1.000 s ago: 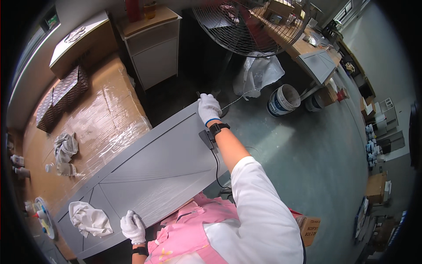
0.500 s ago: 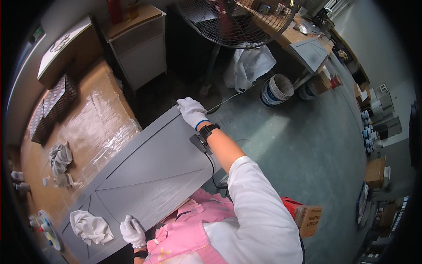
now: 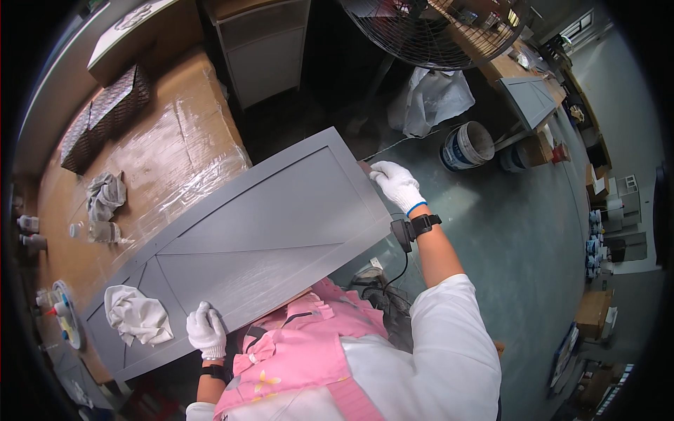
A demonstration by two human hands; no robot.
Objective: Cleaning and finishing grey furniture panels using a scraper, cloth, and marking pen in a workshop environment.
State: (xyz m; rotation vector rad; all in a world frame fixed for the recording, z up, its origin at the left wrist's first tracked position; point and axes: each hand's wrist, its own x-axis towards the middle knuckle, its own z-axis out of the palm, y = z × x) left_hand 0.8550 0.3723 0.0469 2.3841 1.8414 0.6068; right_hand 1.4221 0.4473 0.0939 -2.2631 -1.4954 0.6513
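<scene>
A long grey panel [image 3: 267, 210] with raised frame strips and diagonal seams lies slanted across the workbench, its right end sticking out past the bench. My left hand [image 3: 206, 331], in a white knit glove, grips the panel's near edge with its fingers closed. Off the panel's far right end is my gloved right hand [image 3: 397, 185], pinching a small reddish-brown piece [image 3: 365, 168] against or close to that end edge; its kind is mostly hidden by the fingers. A crumpled white cloth [image 3: 137, 314] rests on the panel, left of my left hand.
The plastic-covered workbench [image 3: 175, 133] holds a grey rag [image 3: 105, 195], a clear bottle [image 3: 98, 231] and a dark patterned box [image 3: 105, 116]. Beyond stand a large fan [image 3: 435, 31], a white plastic bag [image 3: 432, 102] and a bucket [image 3: 467, 146]. A cable hangs by my right wrist.
My right hand has moved from the panel's far corner to its right end, now off the surface. My left hand stays at the near edge. The view has shifted.
</scene>
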